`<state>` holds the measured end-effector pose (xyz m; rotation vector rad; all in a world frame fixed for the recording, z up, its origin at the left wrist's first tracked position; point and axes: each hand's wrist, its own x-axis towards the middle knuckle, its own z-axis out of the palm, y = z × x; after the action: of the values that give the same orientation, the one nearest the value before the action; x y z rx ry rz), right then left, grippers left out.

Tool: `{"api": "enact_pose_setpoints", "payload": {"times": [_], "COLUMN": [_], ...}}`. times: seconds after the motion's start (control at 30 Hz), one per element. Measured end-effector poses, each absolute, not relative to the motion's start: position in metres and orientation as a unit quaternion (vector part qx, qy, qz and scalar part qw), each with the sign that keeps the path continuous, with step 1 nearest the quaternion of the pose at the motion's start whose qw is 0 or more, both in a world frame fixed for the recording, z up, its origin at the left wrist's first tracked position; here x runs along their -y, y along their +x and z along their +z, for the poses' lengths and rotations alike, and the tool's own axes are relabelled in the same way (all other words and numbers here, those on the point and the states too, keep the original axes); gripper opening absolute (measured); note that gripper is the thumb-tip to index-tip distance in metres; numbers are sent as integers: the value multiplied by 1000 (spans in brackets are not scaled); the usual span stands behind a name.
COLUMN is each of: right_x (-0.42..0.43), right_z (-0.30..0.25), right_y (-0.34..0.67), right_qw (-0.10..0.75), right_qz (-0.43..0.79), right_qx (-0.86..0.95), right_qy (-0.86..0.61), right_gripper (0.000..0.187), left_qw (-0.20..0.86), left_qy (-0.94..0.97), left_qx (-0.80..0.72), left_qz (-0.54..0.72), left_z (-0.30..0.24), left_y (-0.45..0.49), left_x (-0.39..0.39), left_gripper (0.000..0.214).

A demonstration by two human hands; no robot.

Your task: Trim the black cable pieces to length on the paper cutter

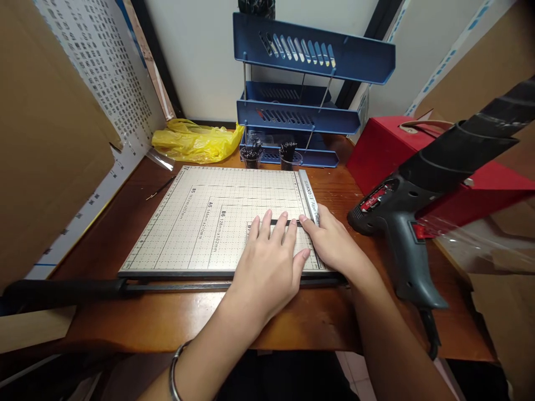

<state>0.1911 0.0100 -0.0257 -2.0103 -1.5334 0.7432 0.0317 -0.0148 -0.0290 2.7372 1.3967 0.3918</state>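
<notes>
A bracelet rings the left wrist. The left hand lies flat, fingers released over a thin black strip on the cutter. The right hand touches the strip's right end; whether it pinches, I cannot tell. A heat gun lies beside it on the surface.

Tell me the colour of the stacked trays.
Blue trays, clearest in the head view.

- Cutting mat: pale grey, dark grid lines.
- Desk: brown wood.
- Trays: blue.
- Plastic bag: yellow.
- Box: red.
- Heat gun: dark grey, red label.
</notes>
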Motion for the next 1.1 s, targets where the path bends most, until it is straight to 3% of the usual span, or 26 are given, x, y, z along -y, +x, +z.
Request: {"api": "enact_pose_setpoints", "payload": {"times": [1.1], "right_x": [-10], "right_z": [-27], "right_y": [191], "right_qw": [254], "right_qz": [266], "right_qx": [563], "right_qy": [-740], "right_gripper": [50], "left_qw": [-9], "left_qy": [880], "left_qx": [-458], "left_qz": [126], "left_z": [-33], "left_y": [34], "left_x": [16], "left_gripper": [62]}}
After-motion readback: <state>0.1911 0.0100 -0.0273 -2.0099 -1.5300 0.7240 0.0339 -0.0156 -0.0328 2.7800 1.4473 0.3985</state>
